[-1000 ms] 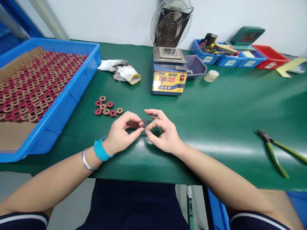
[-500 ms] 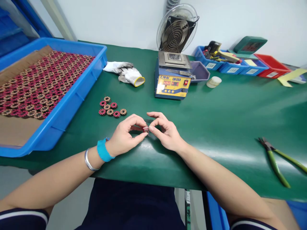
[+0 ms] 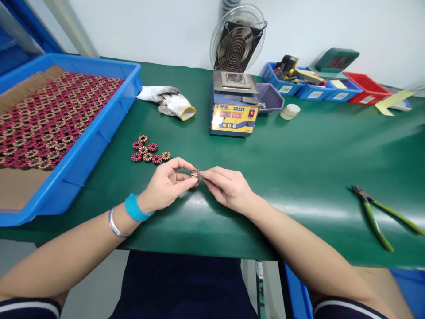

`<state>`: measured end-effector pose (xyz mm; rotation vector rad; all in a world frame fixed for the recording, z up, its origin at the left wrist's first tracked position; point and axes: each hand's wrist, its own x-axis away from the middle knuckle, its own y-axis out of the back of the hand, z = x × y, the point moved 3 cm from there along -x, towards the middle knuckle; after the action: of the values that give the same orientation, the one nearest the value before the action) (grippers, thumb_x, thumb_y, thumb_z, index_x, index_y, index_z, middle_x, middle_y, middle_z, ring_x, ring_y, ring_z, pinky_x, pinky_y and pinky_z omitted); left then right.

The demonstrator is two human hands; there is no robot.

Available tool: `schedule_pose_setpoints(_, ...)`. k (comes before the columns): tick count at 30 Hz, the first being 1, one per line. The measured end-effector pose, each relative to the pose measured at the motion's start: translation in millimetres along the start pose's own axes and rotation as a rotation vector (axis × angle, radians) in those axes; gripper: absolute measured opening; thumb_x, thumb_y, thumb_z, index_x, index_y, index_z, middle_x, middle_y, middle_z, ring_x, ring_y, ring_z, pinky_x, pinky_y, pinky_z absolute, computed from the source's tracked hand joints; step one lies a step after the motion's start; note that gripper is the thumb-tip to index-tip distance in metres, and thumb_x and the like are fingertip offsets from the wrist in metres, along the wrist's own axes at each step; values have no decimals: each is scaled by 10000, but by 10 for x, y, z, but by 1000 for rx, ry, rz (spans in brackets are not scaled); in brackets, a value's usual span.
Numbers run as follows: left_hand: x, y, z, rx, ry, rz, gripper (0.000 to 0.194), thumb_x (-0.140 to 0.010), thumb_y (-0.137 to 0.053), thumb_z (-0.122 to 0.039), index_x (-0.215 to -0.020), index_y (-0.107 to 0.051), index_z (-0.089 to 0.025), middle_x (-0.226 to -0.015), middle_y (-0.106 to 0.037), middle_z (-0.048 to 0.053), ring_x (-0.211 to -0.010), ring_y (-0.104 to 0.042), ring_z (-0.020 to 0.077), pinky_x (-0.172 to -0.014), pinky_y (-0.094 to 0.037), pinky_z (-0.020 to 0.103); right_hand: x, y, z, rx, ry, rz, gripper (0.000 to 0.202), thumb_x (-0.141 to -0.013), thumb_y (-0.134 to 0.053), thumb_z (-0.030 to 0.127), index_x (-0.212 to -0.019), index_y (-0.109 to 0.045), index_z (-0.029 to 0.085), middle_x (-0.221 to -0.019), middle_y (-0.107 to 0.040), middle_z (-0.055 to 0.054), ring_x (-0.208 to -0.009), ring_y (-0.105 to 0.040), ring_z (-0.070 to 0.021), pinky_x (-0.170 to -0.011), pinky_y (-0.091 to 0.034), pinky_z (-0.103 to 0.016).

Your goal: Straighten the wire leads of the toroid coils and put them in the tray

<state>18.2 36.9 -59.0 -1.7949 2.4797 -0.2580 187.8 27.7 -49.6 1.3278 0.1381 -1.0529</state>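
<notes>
Left hand (image 3: 164, 186) pinches small red wire-wound ring (image 3: 195, 174), fine leads projecting, near green table (image 3: 212, 230)'s front edge; right hand (image 3: 232, 188) pinched closed beside it, wire grip unclear; eight loose wound rings (image 3: 147, 157) nearby, completion indeterminable.

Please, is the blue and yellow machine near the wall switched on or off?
The machine is on: red digits are lit on its yellow front panel.

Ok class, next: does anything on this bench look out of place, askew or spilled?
Nothing looks spilled. Mildly untidy: the white gloves lie crumpled beside the blue tray, with greyish patches, and a yellow strip sits askew by the red bin.
</notes>
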Motion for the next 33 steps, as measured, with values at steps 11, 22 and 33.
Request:
schedule_pose_setpoints(11, -17, -28, -7, 44, 28, 62, 232, -694, -772, -169, -830, -589, -130, -847, -678, 25, -735, -654, 105, -718, -551, 238, 10, -8, 9, 49, -62, -15, 197, -960, -471, 175, -984, -665, 145, -842, -679, -68, -703, -641, -124, -631, -538, -214)
schedule_pose_setpoints(22, 7, -47, -45, -335, -23, 149, 193, -728, -685, -162, -834, -524, -156, -840, -616, 12, -727, -591, 96, -694, -510, 234, 9, 0, 111, 169, -76, 188, 263, -976, -411, 198, -857, -638, 141, -777, -639, -52, -692, -566, -136, -616, -428, -239)
schedule_pose_setpoints(33, -3, -60, -9, -415, 213, 288, 144, -665, -518, -184, -760, -612, -131, -679, -608, 13, -638, -568, 126, -628, -490, 266, 16, 1, 213, 291, 95, 174, 244, -957, -411, 140, -851, -630, 141, -738, -617, -28, -645, -480, -150, -558, -334, -279)
